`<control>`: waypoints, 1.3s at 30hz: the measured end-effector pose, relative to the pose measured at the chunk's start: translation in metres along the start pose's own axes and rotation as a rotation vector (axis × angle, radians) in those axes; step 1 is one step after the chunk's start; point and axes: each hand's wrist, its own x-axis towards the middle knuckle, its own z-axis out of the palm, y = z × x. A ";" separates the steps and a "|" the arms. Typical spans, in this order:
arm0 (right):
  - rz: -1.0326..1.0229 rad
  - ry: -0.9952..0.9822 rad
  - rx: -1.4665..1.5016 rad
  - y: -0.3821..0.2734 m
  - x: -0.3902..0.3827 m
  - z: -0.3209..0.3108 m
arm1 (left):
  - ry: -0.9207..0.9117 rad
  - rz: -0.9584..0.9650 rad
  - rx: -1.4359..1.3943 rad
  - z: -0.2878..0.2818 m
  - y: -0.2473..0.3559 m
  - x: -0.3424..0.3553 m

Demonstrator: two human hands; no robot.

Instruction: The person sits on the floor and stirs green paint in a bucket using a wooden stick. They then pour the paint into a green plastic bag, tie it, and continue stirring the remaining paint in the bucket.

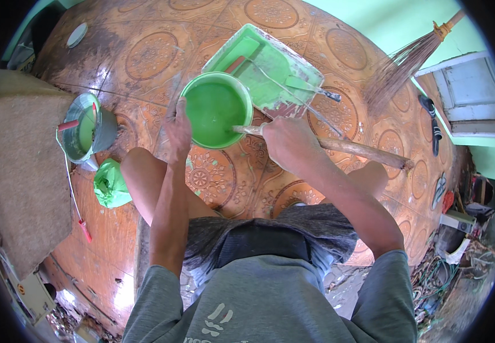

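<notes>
A round pail (246, 91) of green paint sits on the patterned tile floor between my knees and a paint tray. My left hand (179, 131) grips its left rim, thumb up at the edge. In my right hand (293, 143) is a rough wooden stick (367, 151), held near its lower end. Its tip dips into the green paint (216, 111) by the pail's right side, and the long end points out to the right. Just beyond the pail lies the paint-smeared tray (281, 48), with a long thin rod and a dark-tipped tool resting across it.
To the left stand a grey bucket (107, 131) with green paint and a red-handled roller (69, 124), and a green plastic bag (112, 183). A brown covered block (24, 171) borders that side. A twig broom (401, 68), sandals (435, 134) and clutter lie right.
</notes>
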 end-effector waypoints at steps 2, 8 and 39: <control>0.023 0.026 0.035 -0.003 0.002 0.004 | 0.025 0.025 -0.028 -0.001 -0.003 0.001; 0.064 -0.019 0.039 0.003 0.019 0.012 | 0.027 0.025 0.040 0.000 -0.001 -0.001; 0.090 -0.124 0.085 -0.004 0.010 0.001 | 0.039 -0.042 0.011 -0.013 -0.003 -0.001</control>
